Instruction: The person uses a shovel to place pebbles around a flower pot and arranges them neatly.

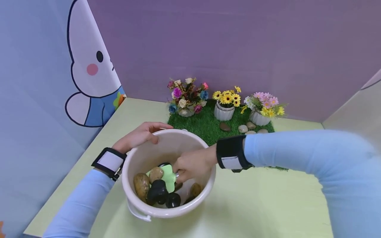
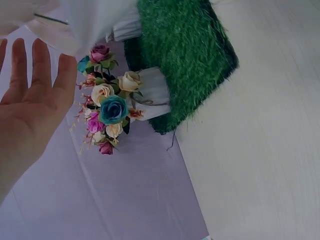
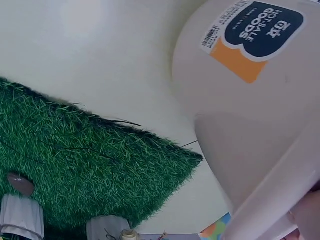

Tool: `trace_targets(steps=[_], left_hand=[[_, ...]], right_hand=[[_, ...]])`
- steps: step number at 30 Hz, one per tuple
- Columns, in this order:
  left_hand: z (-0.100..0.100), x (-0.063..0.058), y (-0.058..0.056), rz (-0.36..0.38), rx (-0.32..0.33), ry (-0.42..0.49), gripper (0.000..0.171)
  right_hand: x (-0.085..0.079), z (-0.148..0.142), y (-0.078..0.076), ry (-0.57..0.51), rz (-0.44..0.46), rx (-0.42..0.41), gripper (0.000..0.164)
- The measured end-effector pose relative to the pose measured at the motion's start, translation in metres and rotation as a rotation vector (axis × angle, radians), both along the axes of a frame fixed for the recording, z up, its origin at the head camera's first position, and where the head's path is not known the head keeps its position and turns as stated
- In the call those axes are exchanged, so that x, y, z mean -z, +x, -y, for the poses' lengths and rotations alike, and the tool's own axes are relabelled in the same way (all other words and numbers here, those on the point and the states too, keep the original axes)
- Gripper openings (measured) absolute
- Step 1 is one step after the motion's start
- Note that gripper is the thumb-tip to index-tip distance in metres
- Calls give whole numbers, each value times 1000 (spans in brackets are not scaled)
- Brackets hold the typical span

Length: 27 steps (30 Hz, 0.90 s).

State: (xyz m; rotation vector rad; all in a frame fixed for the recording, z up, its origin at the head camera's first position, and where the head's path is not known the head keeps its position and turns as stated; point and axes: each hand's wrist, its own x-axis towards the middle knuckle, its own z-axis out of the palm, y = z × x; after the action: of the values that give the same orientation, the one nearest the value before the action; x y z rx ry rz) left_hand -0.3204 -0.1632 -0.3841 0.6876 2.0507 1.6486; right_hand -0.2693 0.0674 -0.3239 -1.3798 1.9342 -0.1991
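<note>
From where I stand, the pale bucket [image 1: 172, 142] sits on the counter [image 1: 253, 205] at the lower centre of the head view. The person's left hand [image 1: 140, 135] lies at the bucket's upper-left rim, thumb over the edge and fingers stretched out straight, open rather than clenched. The right hand [image 1: 193, 163] is down inside, its fingers closed around the handle end of a light green scoop [image 1: 168, 175]. The scoop's blade is near the middle of the bucket, pointing left among the stones.

A speckled tan stone [image 1: 156, 174] seems to rest on the blade; I can't be sure it bears fully there. It's round and smooth, so I'd expect it to roll off if the blade tilted or was lifted quickly. A large black stone [image 1: 157, 190] crowds the blade's lower edge and could jam it or knock the tan one loose. A hard pry against the wall might also tip the bucket, since straight fingers give little hold. And swinging a loaded scoop toward the upper right of the frame could drop a stone onto the grass mat [image 1: 205, 130] or among the yellow flowers [image 1: 226, 98].
</note>
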Motion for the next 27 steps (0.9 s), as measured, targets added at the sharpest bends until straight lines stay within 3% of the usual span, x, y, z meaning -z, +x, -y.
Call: trace_targets(steps=[11, 17, 22, 27], left_hand=[[3, -3, -3, 70, 67, -86, 70], [1, -3, -3, 122, 68, -68, 68], [0, 1, -2, 69, 80, -100, 66], [2, -3, -3, -11, 58, -153, 61]], right_hand=[[-8, -11, 0, -85, 18, 89, 32], [-17, -19, 0, -107, 12, 100, 33], [-37, -31, -2, -93, 44, 193, 27], [-57, -52, -16, -81, 89, 325, 29]])
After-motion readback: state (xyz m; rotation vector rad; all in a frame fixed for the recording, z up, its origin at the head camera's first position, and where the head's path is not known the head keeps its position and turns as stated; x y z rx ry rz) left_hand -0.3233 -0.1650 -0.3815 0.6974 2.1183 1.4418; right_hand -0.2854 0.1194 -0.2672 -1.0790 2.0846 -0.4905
